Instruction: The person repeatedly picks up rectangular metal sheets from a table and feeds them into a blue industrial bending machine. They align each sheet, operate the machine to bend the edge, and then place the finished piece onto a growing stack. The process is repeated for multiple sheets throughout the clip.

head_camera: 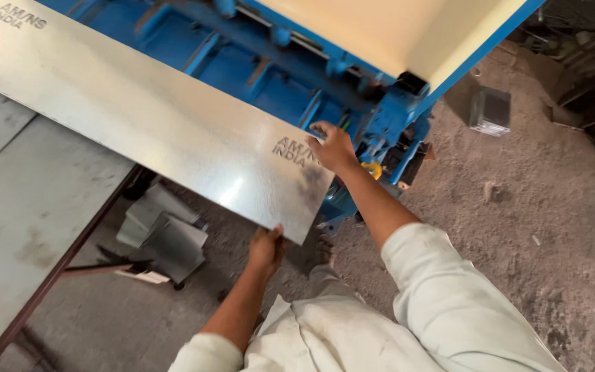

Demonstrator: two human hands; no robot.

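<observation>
- Left hand (pixel 266 248): grip closed on near corner of galvanized sheet (pixel 153 117).
- Right hand (pixel 332 147): pressed flat on far edge.
- Sheet held slanted beside blue shearing machine (pixel 394 117); not yet fed in.

Left hand (pixel 267 246) grips the sheet (pixel 153 117) at its near edge, 6 o'clock, thumb on top, fingers under. Right hand (pixel 332 146) lies flat on the sheet's right corner, 3 o'clock side, just beside the blue machine (pixel 290 76). Sheet is shiny, runs from centre up to 10 o'clock. Grey table (pixel 29 207) at 9 o'clock. Offcuts (pixel 163 234) on the floor (pixel 538 207) under the sheet. Dark block (pixel 490 110) at 2 o'clock.
</observation>
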